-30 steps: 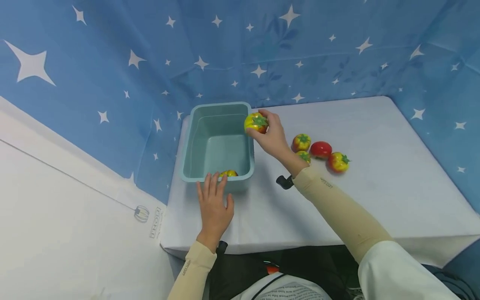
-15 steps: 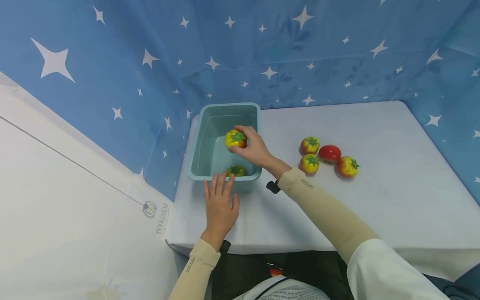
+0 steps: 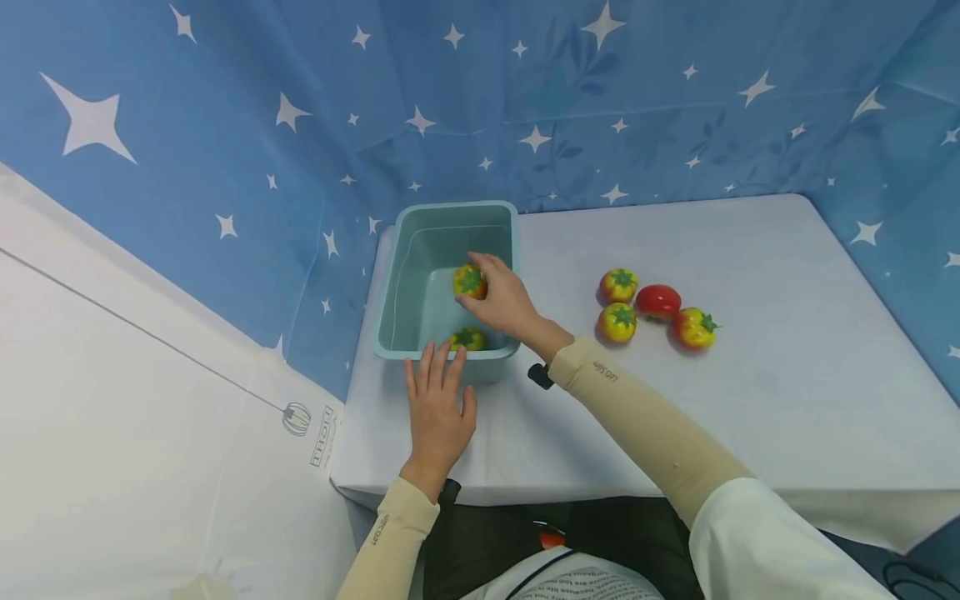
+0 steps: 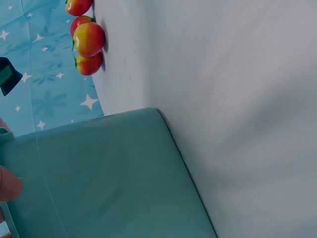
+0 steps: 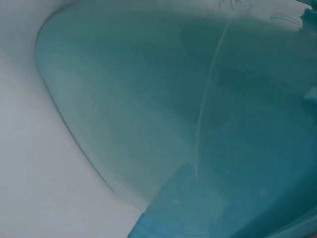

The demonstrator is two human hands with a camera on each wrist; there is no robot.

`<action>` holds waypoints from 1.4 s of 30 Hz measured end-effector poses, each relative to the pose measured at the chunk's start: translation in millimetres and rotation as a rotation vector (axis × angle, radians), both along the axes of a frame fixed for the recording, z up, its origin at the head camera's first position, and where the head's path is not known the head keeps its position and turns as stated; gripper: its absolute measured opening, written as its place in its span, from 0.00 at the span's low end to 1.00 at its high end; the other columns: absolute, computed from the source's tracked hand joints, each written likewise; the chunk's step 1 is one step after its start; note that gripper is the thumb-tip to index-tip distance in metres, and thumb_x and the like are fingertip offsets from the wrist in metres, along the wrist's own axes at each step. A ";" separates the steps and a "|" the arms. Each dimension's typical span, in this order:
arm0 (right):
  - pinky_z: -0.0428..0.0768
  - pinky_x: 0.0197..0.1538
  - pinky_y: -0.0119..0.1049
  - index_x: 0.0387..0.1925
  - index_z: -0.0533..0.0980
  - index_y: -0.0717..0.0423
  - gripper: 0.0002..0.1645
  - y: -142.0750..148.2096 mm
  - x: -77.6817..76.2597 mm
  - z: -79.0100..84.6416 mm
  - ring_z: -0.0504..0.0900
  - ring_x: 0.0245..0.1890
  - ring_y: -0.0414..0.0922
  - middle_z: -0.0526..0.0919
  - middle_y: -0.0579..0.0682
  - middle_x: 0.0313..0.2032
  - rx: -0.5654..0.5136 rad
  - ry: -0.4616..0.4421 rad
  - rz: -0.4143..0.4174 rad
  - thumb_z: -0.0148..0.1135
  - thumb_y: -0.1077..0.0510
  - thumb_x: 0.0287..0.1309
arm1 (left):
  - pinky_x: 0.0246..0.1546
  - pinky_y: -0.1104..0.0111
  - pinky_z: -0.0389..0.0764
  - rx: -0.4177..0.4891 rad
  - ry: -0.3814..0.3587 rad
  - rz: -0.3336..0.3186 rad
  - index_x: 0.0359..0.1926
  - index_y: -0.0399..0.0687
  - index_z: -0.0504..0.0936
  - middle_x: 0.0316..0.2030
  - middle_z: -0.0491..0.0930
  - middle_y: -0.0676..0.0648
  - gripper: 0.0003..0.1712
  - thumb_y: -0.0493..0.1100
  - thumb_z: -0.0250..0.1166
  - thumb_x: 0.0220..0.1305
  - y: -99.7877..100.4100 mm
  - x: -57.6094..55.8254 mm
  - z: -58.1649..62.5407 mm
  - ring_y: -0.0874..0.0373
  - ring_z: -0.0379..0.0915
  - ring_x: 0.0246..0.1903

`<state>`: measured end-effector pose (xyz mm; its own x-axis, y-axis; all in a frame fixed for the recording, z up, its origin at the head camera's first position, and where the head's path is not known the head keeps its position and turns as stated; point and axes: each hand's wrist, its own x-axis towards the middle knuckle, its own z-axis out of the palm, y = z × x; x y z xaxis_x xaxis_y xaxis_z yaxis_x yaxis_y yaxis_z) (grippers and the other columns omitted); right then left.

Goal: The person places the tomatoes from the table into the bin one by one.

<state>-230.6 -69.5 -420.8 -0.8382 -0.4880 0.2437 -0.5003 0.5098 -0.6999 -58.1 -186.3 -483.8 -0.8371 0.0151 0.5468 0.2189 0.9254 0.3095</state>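
Observation:
A pale green-blue plastic bin [image 3: 408, 283] stands at the left of the table. My right hand [image 3: 504, 296] reaches over its right side, thumb and fingers spread apart. Between and below them shows a yellow-red tomato [image 3: 468, 282] with a green leafy top, looking lower than the fingertips. Another yellow-green tomato [image 3: 469, 338] lies in the near end of the bin. My left hand [image 3: 441, 412] has its straight fingertips on the bin's near rim. In the left wrist view, a fingertip [image 4: 10, 184] touches the bin wall. The right wrist view shows only the bin's outer side [image 5: 124, 114] and the tabletop.
Right of the bin lie two yellow-red tomatoes, one behind [image 3: 618, 285] and one in front [image 3: 617, 322]. Beside them are a red tomato [image 3: 658, 302] and another yellow-red one [image 3: 693, 328]. A starry blue cloth [image 3: 480, 100] hangs behind the white-covered table [image 3: 787, 333].
My right hand has moved left over the bin with the tomato. In the last half second the tomato has dropped away from its fingers. My left hand stays at the rim.

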 end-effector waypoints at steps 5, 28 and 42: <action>0.67 0.66 0.50 0.70 0.64 0.55 0.39 10.6 0.7 -3.1 0.66 0.68 0.51 0.64 0.55 0.69 -0.083 0.006 0.004 0.64 0.50 0.60 | 0.70 0.41 0.41 0.001 -0.003 0.000 0.68 0.46 0.69 0.68 0.64 0.41 0.31 0.39 0.60 0.63 0.4 0.6 -3.0 0.42 0.49 0.72; 0.65 0.66 0.58 0.68 0.64 0.62 0.35 208.1 -31.1 -64.6 0.65 0.64 0.61 0.67 0.64 0.64 0.100 -0.233 -0.403 0.59 0.53 0.63 | 0.69 0.39 0.41 0.052 0.044 0.029 0.66 0.45 0.71 0.67 0.65 0.41 0.30 0.39 0.60 0.61 -11.6 2.9 -1.6 0.43 0.49 0.72; 0.72 0.58 0.62 0.69 0.55 0.57 0.46 198.2 -12.1 -105.5 0.68 0.55 0.62 0.60 0.64 0.61 0.265 -0.374 -0.328 0.67 0.48 0.56 | 0.70 0.41 0.39 0.064 -0.002 -0.012 0.67 0.45 0.70 0.68 0.64 0.42 0.30 0.38 0.59 0.62 0.0 -1.3 -2.8 0.43 0.47 0.73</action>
